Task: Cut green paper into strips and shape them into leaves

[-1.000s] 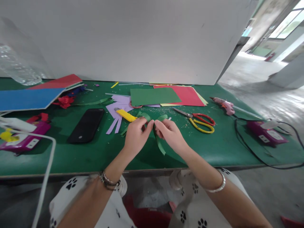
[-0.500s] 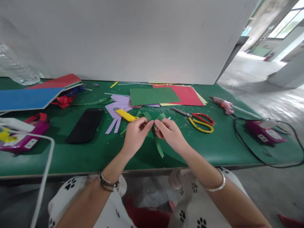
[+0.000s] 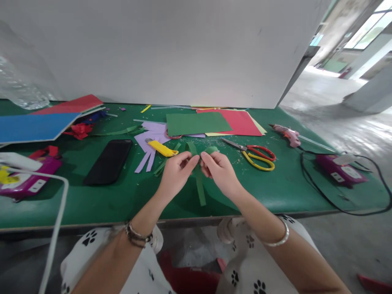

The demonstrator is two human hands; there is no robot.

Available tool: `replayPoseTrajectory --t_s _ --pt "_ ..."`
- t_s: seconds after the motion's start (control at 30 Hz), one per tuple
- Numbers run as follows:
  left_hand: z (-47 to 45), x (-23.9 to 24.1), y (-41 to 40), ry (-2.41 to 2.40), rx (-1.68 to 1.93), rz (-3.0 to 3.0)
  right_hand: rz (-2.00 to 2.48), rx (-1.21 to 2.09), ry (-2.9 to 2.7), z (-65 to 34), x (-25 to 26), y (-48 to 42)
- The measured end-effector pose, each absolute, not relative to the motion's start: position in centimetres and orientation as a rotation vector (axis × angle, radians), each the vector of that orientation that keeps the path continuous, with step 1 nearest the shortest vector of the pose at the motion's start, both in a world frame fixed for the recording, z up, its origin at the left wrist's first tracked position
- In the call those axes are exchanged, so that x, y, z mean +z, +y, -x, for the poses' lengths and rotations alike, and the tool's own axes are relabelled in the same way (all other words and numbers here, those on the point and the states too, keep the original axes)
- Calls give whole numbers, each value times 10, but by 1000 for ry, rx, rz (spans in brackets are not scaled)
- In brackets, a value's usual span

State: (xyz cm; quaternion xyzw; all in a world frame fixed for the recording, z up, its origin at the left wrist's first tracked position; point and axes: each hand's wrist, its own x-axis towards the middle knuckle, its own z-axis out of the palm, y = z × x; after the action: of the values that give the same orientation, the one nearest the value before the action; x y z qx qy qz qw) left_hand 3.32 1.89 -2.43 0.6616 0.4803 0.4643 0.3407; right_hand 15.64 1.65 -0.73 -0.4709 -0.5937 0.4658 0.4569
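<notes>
Between my hands are green paper strips (image 3: 200, 190), one tail hanging down toward the table's near side and loops curling up behind the fingers. My left hand (image 3: 177, 169) is closed, pinching the green paper between thumb and forefinger. Its tips almost meet those of my right hand (image 3: 219, 168), which pinches the green paper too. How many strips they hold is hidden by the fingers. Just beyond my left hand lies a yellow utility knife (image 3: 162, 148) on cut purple paper (image 3: 150, 136). Scissors (image 3: 252, 154) with red and yellow handles rest to the right.
Green paper (image 3: 199, 123) lies over red paper (image 3: 241, 122) behind my hands. A black phone (image 3: 108, 162) is at left, near blue board (image 3: 33, 127). At right are a pink glue gun (image 3: 288, 134), a purple box (image 3: 339, 169) and a looping black cord (image 3: 318, 194). A white panel (image 3: 171, 53) stands behind.
The hanging green tail has swung slightly left and straightened. The green loops above my fingers look more raised and curved. Both hands keep their pinch in nearly the same place.
</notes>
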Motion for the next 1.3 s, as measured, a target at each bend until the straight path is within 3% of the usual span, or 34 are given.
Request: replayPoseTrajectory --t_s 0.4,0.67,1.07,1.3 --pt "-33 -23 20 1297 1367 -1545 1198 1131 -1548 -156 -8 17" --pt "-35 -27 22 1159 1173 -1492 1127 1115 -1509 -156 -10 18" --pt "-29 -28 27 1284 1343 -1312 1158 1120 -1523 -156 -9 16" --pt "-34 -29 26 1149 1133 -1307 1130 1099 -1493 -157 -8 17"
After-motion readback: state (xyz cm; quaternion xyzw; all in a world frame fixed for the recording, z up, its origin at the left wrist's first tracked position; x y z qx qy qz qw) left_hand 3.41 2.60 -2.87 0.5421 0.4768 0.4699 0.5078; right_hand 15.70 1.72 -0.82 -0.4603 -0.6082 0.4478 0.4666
